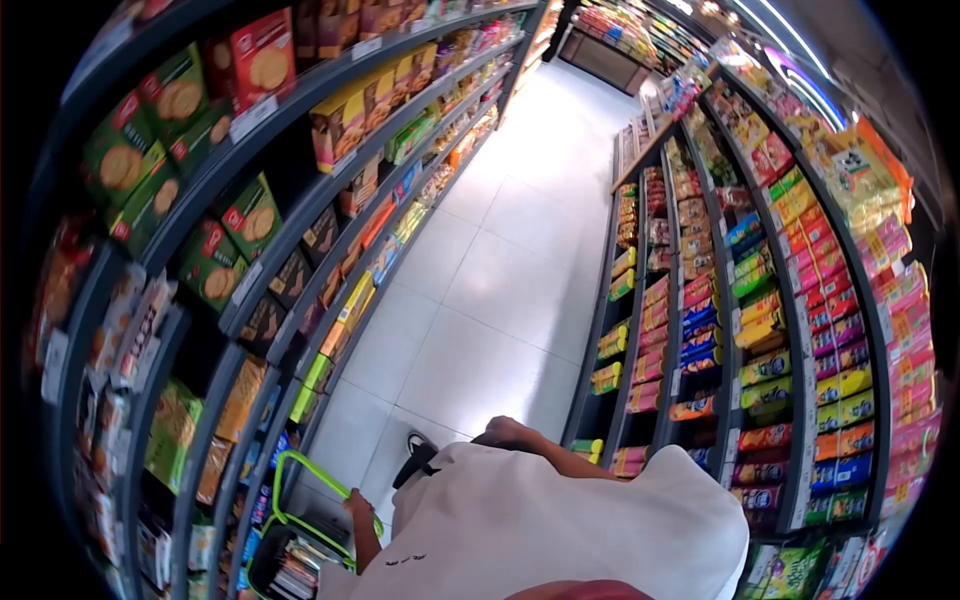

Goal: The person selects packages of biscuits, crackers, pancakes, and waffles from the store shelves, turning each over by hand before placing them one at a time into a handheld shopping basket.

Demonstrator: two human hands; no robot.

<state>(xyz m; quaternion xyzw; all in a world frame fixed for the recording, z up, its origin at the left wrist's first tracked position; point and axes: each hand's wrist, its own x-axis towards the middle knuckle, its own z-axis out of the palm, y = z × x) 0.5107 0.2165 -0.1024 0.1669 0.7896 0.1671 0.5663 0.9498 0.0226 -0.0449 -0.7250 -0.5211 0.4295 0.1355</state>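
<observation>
- The step in hand seems to be — as I judge it — the bringing of a basket [262, 562] along the shop aisle; neither hand reaches toward the goods.
- The left hand [360, 506] is curled round the green handle [318, 472], so this grip is grasping the basket.
- The basket is low at the person's left side, near the left shelf [310, 85], with some packages [297, 572] inside.
- The right hand [507, 431] is in front of the white shirt [560, 510]. Something dark is beside it; I cannot tell if this grip is clenched or released.
- A next move would call, I think, for guiding the basket without catching the shelf — and, for taking any packet, a free right hand.
</observation>
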